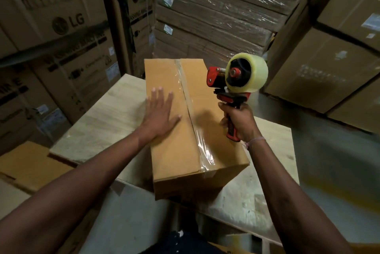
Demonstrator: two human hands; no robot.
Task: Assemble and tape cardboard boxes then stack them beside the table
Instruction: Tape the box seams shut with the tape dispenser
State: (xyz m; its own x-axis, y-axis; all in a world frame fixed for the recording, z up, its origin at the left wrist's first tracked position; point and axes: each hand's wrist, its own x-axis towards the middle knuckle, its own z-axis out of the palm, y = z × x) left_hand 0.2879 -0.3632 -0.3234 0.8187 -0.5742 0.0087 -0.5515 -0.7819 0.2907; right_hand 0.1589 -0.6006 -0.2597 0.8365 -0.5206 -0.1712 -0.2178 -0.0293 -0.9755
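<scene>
Left hand (pixel 159 113) flat, fingers straight and slightly spread, palm pressing on top of the box (pixel 191 122), left of the taped seam. Right hand (pixel 238 122) wrapped tight around the red and black handle of the tape gun (pixel 236 85), lifted just above the box's right edge, clear of the cardboard, roll of clear tape (pixel 247 72) uppermost and the cutter end facing left toward the seam. Thin band on the right wrist.

Box closed, resting on the table (pixel 98 128), near end overhanging the table's front edge. 1 strip of clear tape (pixel 192 117) along the middle seam, wrinkled at the near end and folded down over the front face.

Left of the box, beyond the table: large printed cartons (pixel 53 17) on racks. Behind the box: a wrapped stack of flat cardboard (pixel 216 17). Right of the box: more big brown cartons (pixel 329 64). Lower left, beside the table: a plain cardboard piece (pixel 28 167).

Long axis of the box running away from the person, far end tilted slightly left; seam along that same axis.
</scene>
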